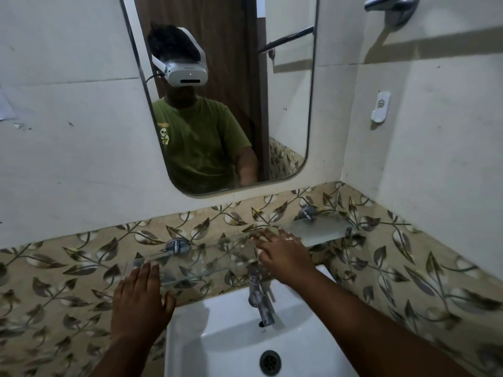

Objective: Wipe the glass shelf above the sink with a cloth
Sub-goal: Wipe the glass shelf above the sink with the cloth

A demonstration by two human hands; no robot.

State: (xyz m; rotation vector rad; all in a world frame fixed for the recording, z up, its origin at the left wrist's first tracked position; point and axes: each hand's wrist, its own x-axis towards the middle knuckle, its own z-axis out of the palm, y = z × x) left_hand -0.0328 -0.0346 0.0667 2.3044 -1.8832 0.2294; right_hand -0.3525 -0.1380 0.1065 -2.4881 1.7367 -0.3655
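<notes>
The clear glass shelf (206, 261) runs along the leaf-patterned tiles above the sink, held by two chrome brackets (178, 245). Its right end (324, 229) looks hazy white. My right hand (283, 257) lies flat on the middle of the shelf with its fingers spread. Small pale bits of what looks like a cloth (260, 251) peek out beneath the fingers; most of it is hidden. My left hand (141, 300) is flat and holds nothing, its fingertips touching the front edge of the shelf's left end.
A white sink (217, 322) with a chrome tap (261, 297) sits directly below the shelf. A mirror (217, 104) hangs above and reflects a person in a green shirt. A towel bar (392, 5) and a small white wall holder (381, 106) are on the right wall.
</notes>
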